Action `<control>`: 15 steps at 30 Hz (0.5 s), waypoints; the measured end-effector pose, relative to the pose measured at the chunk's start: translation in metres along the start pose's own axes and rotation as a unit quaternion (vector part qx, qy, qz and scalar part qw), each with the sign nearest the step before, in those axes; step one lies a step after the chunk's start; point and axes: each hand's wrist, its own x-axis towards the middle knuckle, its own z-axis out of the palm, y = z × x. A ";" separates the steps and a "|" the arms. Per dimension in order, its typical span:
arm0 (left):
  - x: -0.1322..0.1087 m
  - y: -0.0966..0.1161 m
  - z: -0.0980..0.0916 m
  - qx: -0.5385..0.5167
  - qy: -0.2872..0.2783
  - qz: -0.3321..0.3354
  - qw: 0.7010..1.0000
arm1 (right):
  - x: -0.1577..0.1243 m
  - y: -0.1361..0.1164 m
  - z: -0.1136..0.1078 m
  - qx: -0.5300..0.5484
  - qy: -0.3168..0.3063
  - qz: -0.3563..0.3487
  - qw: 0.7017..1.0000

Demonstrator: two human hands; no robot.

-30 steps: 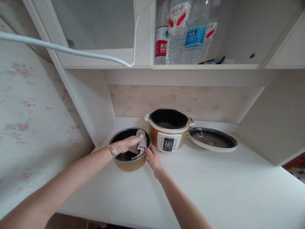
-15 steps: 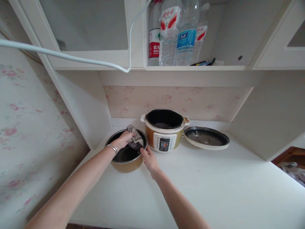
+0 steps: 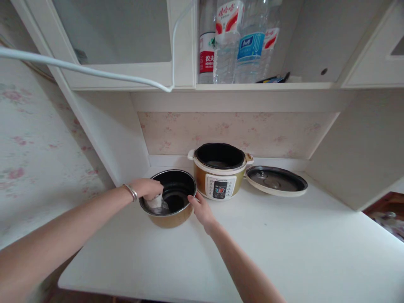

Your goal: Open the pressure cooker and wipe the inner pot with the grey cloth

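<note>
A gold-sided inner pot [image 3: 172, 219] with a dark inside stands on the white counter, left of the cooker. My left hand [image 3: 150, 188], with a silver bracelet at the wrist, reaches over the near left rim. Its fingers are closed on a cloth [image 3: 155, 203], pressed against the inside wall and partly hidden by the hand. On the pot's right side, my right hand [image 3: 201, 210] grips the rim, thumb over the edge and fingers outside. The gold and white cooker base [image 3: 202, 179] sits just behind that hand, its top uncovered and its control panel facing me.
To the right of the cooker lies its round lid [image 3: 277, 182], underside up. Overhead, a cupboard shelf [image 3: 265, 87] holds several plastic bottles [image 3: 229, 46]. A white cable [image 3: 107, 77] hangs across the upper left. The counter [image 3: 252, 248] meets side panels left and right.
My left hand and the cloth have moved from the pot's far right side to its near left wall. The right hand keeps its hold on the rim. The view has shifted slightly.
</note>
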 end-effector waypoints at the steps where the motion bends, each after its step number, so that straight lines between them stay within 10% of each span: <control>1: -0.001 -0.006 0.004 0.079 0.049 0.000 0.996 | -0.001 -0.001 0.001 0.002 -0.003 0.002 1.000; 4: 0.001 -0.018 0.014 0.218 0.160 0.044 0.962 | -0.002 -0.002 0.003 0.010 0.000 0.003 1.000; 15: 0.047 -0.031 0.008 0.258 0.260 0.193 0.910 | 0.000 0.005 0.006 0.035 0.029 -0.011 0.999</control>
